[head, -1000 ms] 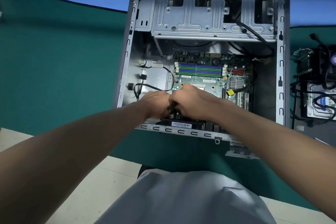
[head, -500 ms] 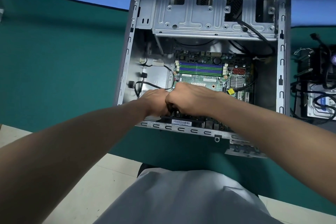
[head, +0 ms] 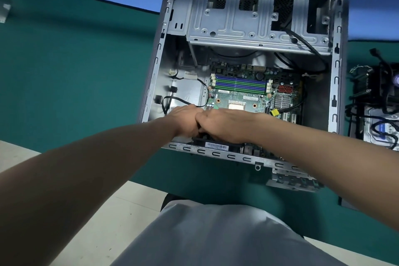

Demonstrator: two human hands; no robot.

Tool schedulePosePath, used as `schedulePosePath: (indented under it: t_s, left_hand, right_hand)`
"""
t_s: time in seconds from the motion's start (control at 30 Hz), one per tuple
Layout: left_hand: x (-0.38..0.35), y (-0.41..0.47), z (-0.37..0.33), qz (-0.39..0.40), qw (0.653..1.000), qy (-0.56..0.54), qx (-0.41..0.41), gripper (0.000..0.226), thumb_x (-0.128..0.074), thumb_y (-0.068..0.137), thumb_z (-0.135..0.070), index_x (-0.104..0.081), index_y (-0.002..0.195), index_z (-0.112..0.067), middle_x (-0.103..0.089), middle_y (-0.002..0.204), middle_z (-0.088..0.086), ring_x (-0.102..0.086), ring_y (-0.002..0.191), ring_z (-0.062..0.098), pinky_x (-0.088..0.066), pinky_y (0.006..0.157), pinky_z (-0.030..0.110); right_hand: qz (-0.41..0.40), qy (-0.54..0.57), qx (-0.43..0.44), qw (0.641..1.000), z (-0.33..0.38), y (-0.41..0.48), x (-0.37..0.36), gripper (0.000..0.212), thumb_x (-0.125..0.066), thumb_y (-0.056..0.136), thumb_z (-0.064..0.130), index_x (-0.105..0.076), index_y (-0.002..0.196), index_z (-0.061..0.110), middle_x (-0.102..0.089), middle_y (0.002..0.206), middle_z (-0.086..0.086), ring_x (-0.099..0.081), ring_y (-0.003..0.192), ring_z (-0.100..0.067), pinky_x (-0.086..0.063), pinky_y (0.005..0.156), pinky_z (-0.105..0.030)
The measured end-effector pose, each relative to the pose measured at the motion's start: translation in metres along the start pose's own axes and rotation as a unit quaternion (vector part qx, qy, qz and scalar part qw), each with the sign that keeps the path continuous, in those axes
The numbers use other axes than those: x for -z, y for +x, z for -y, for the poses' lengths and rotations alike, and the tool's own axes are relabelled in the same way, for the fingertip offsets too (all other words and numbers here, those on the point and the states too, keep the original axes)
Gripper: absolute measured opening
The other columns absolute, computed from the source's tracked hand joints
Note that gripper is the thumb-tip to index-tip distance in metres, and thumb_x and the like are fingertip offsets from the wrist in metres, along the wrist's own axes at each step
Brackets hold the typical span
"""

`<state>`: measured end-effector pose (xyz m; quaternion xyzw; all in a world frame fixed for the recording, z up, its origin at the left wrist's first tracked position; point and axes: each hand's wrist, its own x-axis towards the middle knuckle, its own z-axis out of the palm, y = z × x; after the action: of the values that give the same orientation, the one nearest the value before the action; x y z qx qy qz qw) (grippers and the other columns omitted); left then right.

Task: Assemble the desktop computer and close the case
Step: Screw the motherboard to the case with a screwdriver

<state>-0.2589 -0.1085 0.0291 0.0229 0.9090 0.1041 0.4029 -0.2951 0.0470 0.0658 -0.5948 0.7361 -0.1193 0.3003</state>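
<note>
1. Green-matted worktop (head: 75, 71) carries an open grey sheet-metal computer case (head: 336, 71), lying on its side.
2. Inside, flat on the case floor, sits a green rectangular motherboard (head: 239, 101).
3. A black barcode-labelled part (head: 216, 146) lies at the case's near rim, partly under both hands.
4. Left hand (head: 185, 122) and right hand (head: 224, 125) touch side by side, knuckles up, fingers bent down out of sight; whether they grip the part cannot be told.

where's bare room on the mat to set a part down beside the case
The green mat left of the case is a wide bare stretch, out to a small white object. Right of the case is crowded with cables and a drive.
</note>
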Motion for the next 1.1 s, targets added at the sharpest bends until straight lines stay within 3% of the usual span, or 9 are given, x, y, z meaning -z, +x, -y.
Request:
schedulePosePath:
  t_s: [0.07,0.2,0.3,0.47,0.6,0.67,0.73,0.87,1.1]
  left_hand:
    - [0.001,-0.001,-0.001,-0.003,1.000,-0.006,0.001,0.024,-0.053,0.082,-0.013,-0.040,0.069,-0.028,-0.044,0.076,-0.005,-0.042,0.066,0.009,-0.027,0.053,0.025]
    - [0.004,-0.007,-0.005,0.002,1.000,-0.004,-0.002,0.007,-0.052,0.086,-0.016,-0.053,0.083,-0.021,-0.046,0.079,-0.003,-0.050,0.075,0.017,-0.033,0.058,0.028]
    - [0.014,-0.013,-0.008,0.041,0.998,-0.033,0.020,0.020,-0.052,0.090,-0.011,-0.063,0.107,-0.012,-0.058,0.091,0.005,-0.053,0.084,0.022,-0.048,0.077,0.038]
    - [0.030,-0.047,-0.004,0.036,0.995,-0.084,0.040,0.018,-0.046,0.095,-0.005,-0.061,0.103,-0.012,-0.061,0.093,0.008,-0.055,0.076,0.020,-0.043,0.068,0.030]
    - [0.034,-0.083,-0.002,-0.166,0.986,0.010,-0.013,0.029,-0.048,0.082,0.003,-0.060,0.107,-0.006,-0.061,0.101,0.011,-0.060,0.089,0.033,-0.048,0.069,0.041]
    - [0.037,-0.094,0.005,-0.336,0.935,0.091,-0.061,0.032,-0.059,0.074,0.005,-0.065,0.104,-0.003,-0.064,0.105,0.014,-0.062,0.093,0.035,-0.046,0.066,0.039]
    - [0.036,-0.095,0.012,-0.425,0.900,0.077,-0.051,0.035,-0.061,0.077,0.002,-0.066,0.112,0.000,-0.061,0.126,0.018,-0.058,0.116,0.035,-0.045,0.086,0.043]
    - [0.026,-0.082,0.016,-0.382,0.922,0.052,0.032,0.036,-0.045,0.095,-0.018,-0.059,0.126,-0.008,-0.028,0.159,0.008,-0.016,0.149,0.021,-0.017,0.112,0.036]
    - [0.025,-0.080,0.018,-0.404,0.913,0.051,0.024,0.027,-0.050,0.085,-0.011,-0.069,0.103,-0.003,-0.043,0.150,0.013,-0.029,0.145,0.024,-0.024,0.107,0.037]
  right_hand:
    - [-0.019,-0.058,0.064,0.996,-0.004,-0.005,0.000,0.041,-0.007,0.102,0.040,-0.045,0.106,0.024,-0.052,0.124,-0.003,-0.049,0.106,-0.010,-0.036,0.098,-0.031]
    - [0.002,-0.049,0.008,0.999,0.004,-0.001,0.006,0.017,-0.030,0.102,0.014,-0.040,0.090,0.016,-0.037,0.072,0.007,-0.037,0.062,-0.001,-0.031,0.058,-0.017]
    - [0.004,-0.079,-0.026,0.997,0.010,0.005,0.011,0.016,-0.038,0.099,0.006,-0.054,0.097,0.008,-0.023,0.063,0.008,-0.037,0.057,-0.015,-0.041,0.060,-0.030]
    - [0.027,-0.132,-0.041,0.990,0.016,0.011,0.019,0.020,-0.039,0.097,0.008,-0.059,0.097,0.005,-0.028,0.057,0.001,-0.050,0.063,-0.026,-0.044,0.059,-0.036]
    - [0.030,-0.190,-0.043,0.980,0.019,0.020,0.022,0.026,-0.040,0.100,0.022,-0.061,0.089,0.012,-0.045,0.059,-0.002,-0.051,0.065,-0.026,-0.035,0.057,-0.032]
    - [0.034,-0.204,-0.039,0.977,0.019,0.024,0.021,0.029,-0.038,0.101,0.026,-0.059,0.089,0.012,-0.059,0.070,-0.005,-0.052,0.066,-0.026,-0.036,0.058,-0.031]
    - [0.034,-0.187,-0.033,0.981,0.019,0.026,0.020,0.033,-0.030,0.104,0.030,-0.052,0.087,0.012,-0.051,0.065,-0.004,-0.046,0.063,-0.025,-0.037,0.059,-0.033]
    - [0.060,-0.090,-0.031,0.994,0.018,0.029,0.026,0.046,-0.011,0.105,0.035,-0.036,0.071,0.015,-0.037,0.060,0.001,-0.043,0.057,-0.020,-0.046,0.068,-0.040]
    - [0.040,-0.241,0.010,0.970,0.018,0.037,0.022,0.042,-0.028,0.104,0.036,-0.049,0.075,0.014,-0.041,0.052,-0.003,-0.041,0.049,-0.024,-0.026,0.051,-0.030]
